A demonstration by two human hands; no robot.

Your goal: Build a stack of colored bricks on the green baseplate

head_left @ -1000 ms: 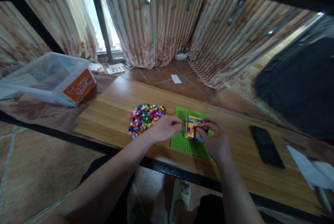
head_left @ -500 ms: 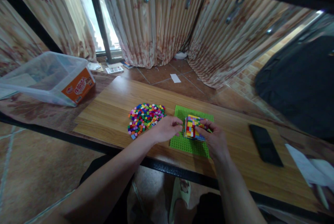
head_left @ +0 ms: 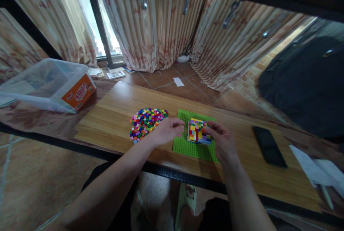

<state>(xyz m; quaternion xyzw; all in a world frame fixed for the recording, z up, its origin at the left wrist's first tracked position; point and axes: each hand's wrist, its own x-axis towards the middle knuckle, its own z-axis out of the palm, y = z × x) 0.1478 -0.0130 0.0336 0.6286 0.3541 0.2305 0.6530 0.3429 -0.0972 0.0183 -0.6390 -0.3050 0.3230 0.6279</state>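
The bare right hand has its fingers at the right side of a multicoloured block of small plastic bricks, which sits on a studded bright-green plastic baseplate on a wood-grain board. The bare left hand, fingers curled and apart from the block, is between it and a loose heap of small multicoloured plastic cubes.

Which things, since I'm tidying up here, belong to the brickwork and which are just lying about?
In use:
brick block, at the right hand
green studded baseplate under it
loose bricks near the left hand

Seemingly lying about:
dark phone
clear box with orange label
papers at far right
white slip on the floor
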